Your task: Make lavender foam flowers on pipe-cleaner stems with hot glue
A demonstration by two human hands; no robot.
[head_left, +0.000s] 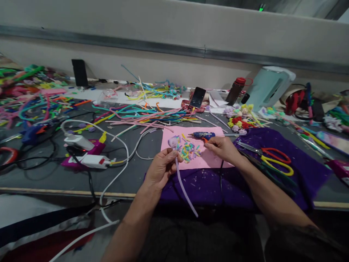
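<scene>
At the lower middle of the frame, the left hand is closed around the top of a pale lilac pipe cleaner, pinching it between thumb and fingers; the stem hangs down and to the right over a purple cloth towards the table's near edge. Just right of it, the right hand rests on a pink sheet, fingers curled in; whether it grips anything I cannot tell. Between the two hands, on the pink sheet, lies a small heap of cut coloured bits beside a small lilac flower. Above the right hand, at the sheet's top edge, a blue glue gun lies on its side, nozzle pointing left.

To the right, on the purple cloth, sit scissors with red and yellow handles. Above them in the upper right is a cluster of small finished flowers, then a dark bottle with a red cap and a pale green box-like appliance. A phone leans at upper centre. Loose pipe cleaners spread across the centre and the upper left. At the left, a white power strip and plugs lie among white and black cables on the grey table.
</scene>
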